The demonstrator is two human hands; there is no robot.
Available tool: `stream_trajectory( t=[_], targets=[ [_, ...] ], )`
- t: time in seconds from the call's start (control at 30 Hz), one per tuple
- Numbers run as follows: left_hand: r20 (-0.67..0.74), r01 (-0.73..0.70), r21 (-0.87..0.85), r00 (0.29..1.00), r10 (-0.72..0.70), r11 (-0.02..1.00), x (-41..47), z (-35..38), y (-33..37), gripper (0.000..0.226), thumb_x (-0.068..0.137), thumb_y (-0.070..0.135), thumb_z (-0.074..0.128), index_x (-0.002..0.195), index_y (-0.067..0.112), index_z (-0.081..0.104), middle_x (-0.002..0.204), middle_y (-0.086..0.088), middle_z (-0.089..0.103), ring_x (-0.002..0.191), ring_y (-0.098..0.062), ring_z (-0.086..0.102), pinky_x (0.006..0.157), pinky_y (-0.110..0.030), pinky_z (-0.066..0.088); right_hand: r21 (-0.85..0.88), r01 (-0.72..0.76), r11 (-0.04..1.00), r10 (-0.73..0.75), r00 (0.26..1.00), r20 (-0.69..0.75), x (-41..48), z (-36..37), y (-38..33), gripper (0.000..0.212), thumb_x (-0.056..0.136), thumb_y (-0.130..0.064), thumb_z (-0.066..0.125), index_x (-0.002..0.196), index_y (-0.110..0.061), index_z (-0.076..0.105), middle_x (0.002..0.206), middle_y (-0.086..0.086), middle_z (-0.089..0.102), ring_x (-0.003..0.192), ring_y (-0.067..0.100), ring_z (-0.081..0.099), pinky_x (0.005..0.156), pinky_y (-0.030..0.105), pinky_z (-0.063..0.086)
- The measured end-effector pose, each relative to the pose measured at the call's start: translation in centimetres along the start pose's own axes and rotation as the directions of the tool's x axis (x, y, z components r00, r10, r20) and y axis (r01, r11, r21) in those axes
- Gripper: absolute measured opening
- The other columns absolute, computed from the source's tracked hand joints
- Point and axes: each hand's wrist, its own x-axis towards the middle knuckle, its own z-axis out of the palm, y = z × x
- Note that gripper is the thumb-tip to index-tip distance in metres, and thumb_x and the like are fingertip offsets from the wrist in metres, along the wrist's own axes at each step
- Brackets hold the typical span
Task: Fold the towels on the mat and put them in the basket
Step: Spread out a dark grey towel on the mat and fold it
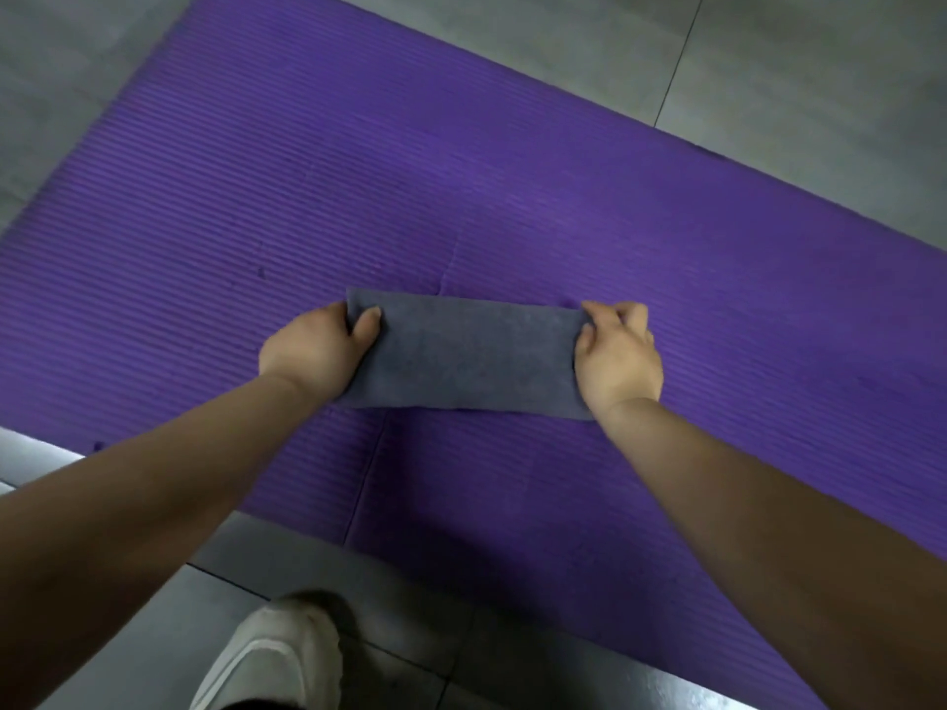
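Towel (pixel 469 353), grey and folded into a long strip, lies on the purple mat (pixel 461 161). Left hand (pixel 317 345) pinches its left end and right hand (pixel 617 353) grips its right end. Bare mat spreads on all sides; a white shoe (pixel 271 658) stands on the grey floor (pixel 799 58) beside the mat's near edge.

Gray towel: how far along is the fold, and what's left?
Done: the gray towel lies as a narrow strip on the purple mat. In hand: left hand and right hand grip its short ends. Left: likely another fold, then the basket, not in view.
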Motion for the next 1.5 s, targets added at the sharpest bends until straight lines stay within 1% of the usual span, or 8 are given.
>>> stream_trajectory(
  t=[0.2,0.4,0.53,0.7,1.03,1.2,1.37,1.5],
  targets=[
    [-0.016,0.077,-0.116,0.997,-0.079,0.990,0.4,0.0,-0.8,0.038,0.092,0.047,0.037,0.090,0.010,0.044,0.097,-0.014,0.057,0.096,-0.033,0.054,0.074,-0.036,0.034,0.311,0.081,0.947,-0.184,0.929,0.320,1.5,-0.8,0.8,0.046,0.094,-0.027,0.049,0.135,-0.008,0.042,0.141,0.009,0.042,0.132,0.020,0.037,0.107,0.021,0.022],
    [-0.256,0.067,-0.537,0.937,-0.238,0.841,-2.6,-0.4,-1.7,0.034,0.087,0.040,0.055,0.068,0.015,0.043,0.066,-0.001,0.047,0.064,-0.014,0.047,0.066,-0.028,0.034,0.234,0.071,0.970,-0.164,0.897,0.410,1.1,-1.4,1.3,0.046,0.077,-0.033,0.070,0.115,-0.017,0.050,0.114,0.000,0.047,0.100,0.010,0.044,0.088,0.023,0.036],
    [-0.004,0.237,-0.701,0.942,-0.336,0.672,-6.4,0.7,-1.8,0.047,0.092,0.036,0.046,0.053,0.010,0.049,0.045,-0.002,0.051,0.049,-0.005,0.044,0.053,-0.019,0.034,0.247,-0.015,0.969,-0.099,0.893,0.440,1.4,-1.4,0.5,0.039,0.076,-0.034,0.071,0.104,-0.019,0.049,0.104,-0.002,0.052,0.098,0.015,0.050,0.085,0.028,0.041],
    [0.461,0.530,-0.766,0.847,-0.264,0.363,-6.8,2.3,-0.4,0.032,0.089,0.046,0.043,0.079,0.018,0.054,0.082,0.002,0.060,0.069,-0.015,0.055,0.058,-0.027,0.040,0.134,-0.020,0.991,-0.055,0.844,0.533,1.3,-1.8,0.3,0.048,0.074,-0.038,0.072,0.111,-0.015,0.051,0.099,-0.002,0.053,0.096,0.017,0.052,0.081,0.027,0.041],
    [0.395,0.392,-0.918,0.897,-0.196,-0.054,-3.4,2.3,1.9,0.029,0.089,0.028,0.052,0.112,0.011,0.056,0.092,0.000,0.071,0.083,-0.010,0.068,0.063,-0.017,0.052,0.288,-0.102,0.952,-0.122,0.737,0.664,0.1,-1.3,2.1,0.028,0.075,-0.029,0.073,0.095,-0.020,0.055,0.097,-0.001,0.059,0.093,0.014,0.056,0.085,0.028,0.047],
    [0.418,0.407,-0.907,0.899,-0.130,-0.105,-2.2,2.3,3.3,0.043,0.090,0.035,0.044,0.122,0.007,0.053,0.112,-0.010,0.066,0.093,-0.016,0.067,0.074,-0.025,0.056,0.394,-0.234,0.889,-0.169,0.630,0.758,0.6,-2.3,3.3,0.023,0.077,-0.029,0.070,0.095,-0.020,0.059,0.096,-0.004,0.065,0.091,0.008,0.062,0.090,0.023,0.048],
    [0.469,0.451,-0.882,0.868,-0.163,-0.136,-3.3,0.3,6.4,0.052,0.088,0.043,0.044,0.127,0.008,0.047,0.119,-0.011,0.062,0.105,-0.022,0.062,0.085,-0.035,0.049,0.564,-0.499,0.658,-0.200,0.606,0.770,-2.2,-5.8,3.8,0.019,0.074,-0.021,0.072,0.086,-0.022,0.057,0.082,-0.009,0.066,0.069,0.000,0.064,0.067,0.013,0.052],
    [0.485,0.508,-0.860,0.843,-0.234,0.047,-6.7,-4.3,8.9,0.052,0.080,0.044,0.057,0.122,0.014,0.055,0.119,-0.008,0.064,0.098,-0.018,0.063,0.071,-0.028,0.052,0.599,-0.610,0.520,-0.129,0.637,0.760,-8.2,-10.0,3.7,0.029,0.062,-0.026,0.069,0.089,-0.022,0.057,0.086,-0.008,0.067,0.079,0.007,0.063,0.076,0.026,0.052]
  ],
)
